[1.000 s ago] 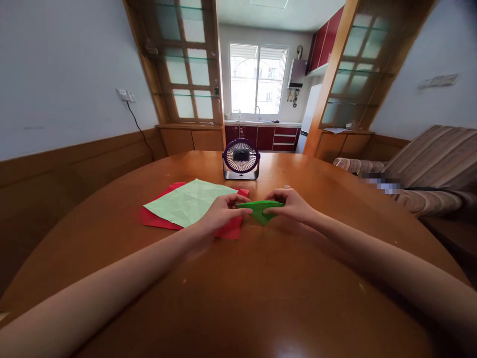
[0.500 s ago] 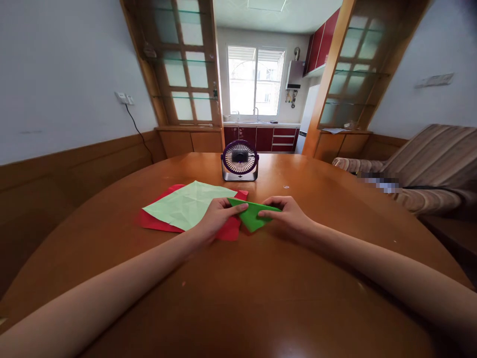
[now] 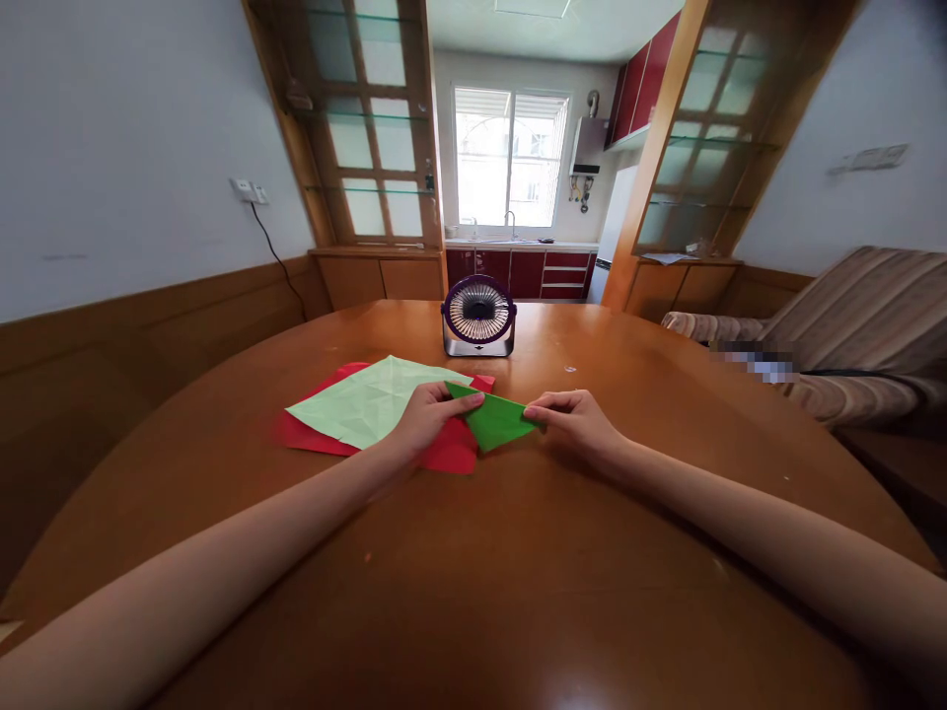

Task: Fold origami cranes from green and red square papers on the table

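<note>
**Green fold pinched at both ends**

While both my arms stretch over the table (image 3: 473,592), my left hand (image 3: 425,419) and right hand (image 3: 577,424) pinch opposite corners of the folded green paper (image 3: 492,419). Just left of it lie pale green (image 3: 366,404) and red (image 3: 451,456) sheets; beyond it stands a fan (image 3: 478,316).

home dining room | wooden table (image 3: 518,592) | sofa (image 3: 850,335) | kitchen cabinets (image 3: 547,273) (red)

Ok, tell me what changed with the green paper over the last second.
The green folded paper went from a narrow, edge-on shape to a flat triangle tilted toward the camera. Left hand and right hand kept pinching its ends. The light green sheet, red paper and fan stayed put.
</note>
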`<state>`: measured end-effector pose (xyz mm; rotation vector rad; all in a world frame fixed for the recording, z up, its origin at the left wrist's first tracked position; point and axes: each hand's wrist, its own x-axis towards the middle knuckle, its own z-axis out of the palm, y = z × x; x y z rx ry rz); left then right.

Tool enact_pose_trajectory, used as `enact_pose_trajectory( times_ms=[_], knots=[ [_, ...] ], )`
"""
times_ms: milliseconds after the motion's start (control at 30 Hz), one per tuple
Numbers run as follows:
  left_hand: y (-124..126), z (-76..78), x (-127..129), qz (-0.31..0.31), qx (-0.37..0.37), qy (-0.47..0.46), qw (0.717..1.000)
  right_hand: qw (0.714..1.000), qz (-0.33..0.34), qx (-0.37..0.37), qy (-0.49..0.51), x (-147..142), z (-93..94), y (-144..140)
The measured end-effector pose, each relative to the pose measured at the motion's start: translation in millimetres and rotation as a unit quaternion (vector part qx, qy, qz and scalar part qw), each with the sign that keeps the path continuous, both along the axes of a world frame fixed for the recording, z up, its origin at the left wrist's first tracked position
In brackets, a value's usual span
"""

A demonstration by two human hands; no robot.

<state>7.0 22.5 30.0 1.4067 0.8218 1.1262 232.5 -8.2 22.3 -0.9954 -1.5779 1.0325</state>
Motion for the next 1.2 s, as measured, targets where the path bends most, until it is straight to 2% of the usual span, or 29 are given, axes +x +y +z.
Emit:
enact_pose_trajectory(
  times_ms=[200, 400, 567, 800, 967, 1067, 1200],
  knots=[
    [1, -0.2, -2, -0.007, -0.044, -0.046, 0.998, 0.999, -0.007, -0.022, -0.024, 8, -0.4, 4],
    [4, -5.3, -2, -0.005, -0.081, -0.072, 0.994, 0.998, 0.003, -0.058, -0.033, 10, -8.3, 9],
    [3, -9.2, 0, -0.008, -0.072, -0.098, 0.993, 0.998, 0.007, -0.046, -0.04, 12, -13.6, 11],
    [-1, -12.4, 6, -0.006, -0.102, -0.122, 0.987, 0.997, 0.018, -0.018, -0.075, 16, -11.0, 13],
    [2, -15.8, 4, 0.017, -0.073, -0.041, 0.996, 0.983, 0.012, 0.035, -0.178, 19, -17.8, 17],
    [6, -17.5, -1, 0.063, 0.009, 0.062, 0.996, 0.967, 0.002, 0.074, -0.242, 20, -21.5, 19],
    [12, -22.9, -6, 0.089, 0.113, 0.199, 0.969, 0.94, -0.005, 0.107, -0.323, 19, -21.5, 22]
  ],
)
